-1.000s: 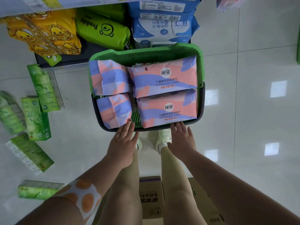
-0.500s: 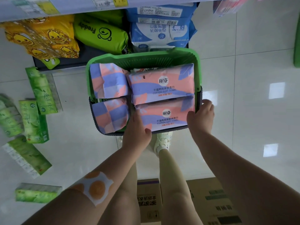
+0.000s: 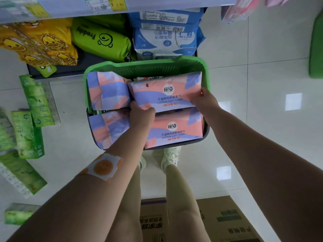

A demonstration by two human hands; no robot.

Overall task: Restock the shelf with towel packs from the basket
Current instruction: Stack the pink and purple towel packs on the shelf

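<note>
While both hands grasp one pink-and-purple soft plastic towel pack [image 3: 166,95] | left hand [image 3: 140,113] clamps its near-left corner, right hand [image 3: 204,100] its right end | pack lies in green plastic basket [image 3: 145,67] | step: pick-up | next: lift clear of neighbouring packs toward shelf.

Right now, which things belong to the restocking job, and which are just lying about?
Job: green plastic basket; pink-and-purple cotton towel pack gripped by left hand and right hand; three more matching packs; shelf.

Lying about: green tissue boxes on the floor; brown cardboard carton.
</note>
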